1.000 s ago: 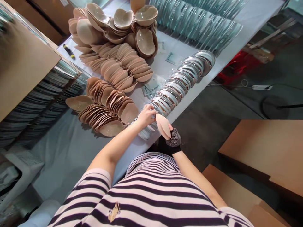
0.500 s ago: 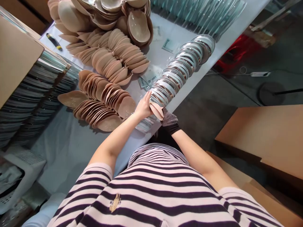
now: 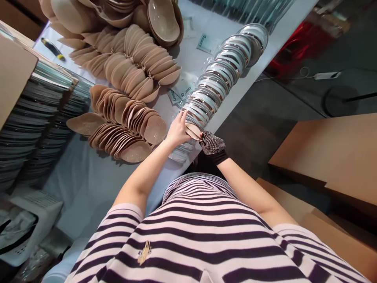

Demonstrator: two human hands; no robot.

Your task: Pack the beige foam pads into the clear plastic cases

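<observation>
Left hand (image 3: 177,129) and gloved right hand (image 3: 212,144) grip a beige pad (image 3: 193,131) against clear trays (image 3: 218,80).

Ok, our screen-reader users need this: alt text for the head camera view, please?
A person's bare left hand and dotted-gloved right hand press a beige pad into the near end of a row of clear plastic shells at the edge of a white table, beside fanned stacks of beige pads.

Glossy plastic, matt foam

The clear plastic shells (image 3: 219,74) gleam; the beige pad (image 3: 193,130) looks soft and matt, the right hand (image 3: 212,144) wears dotted knit cloth (left hand (image 3: 177,131) bare), matt brown cardboard (image 3: 332,157) alongside.
</observation>
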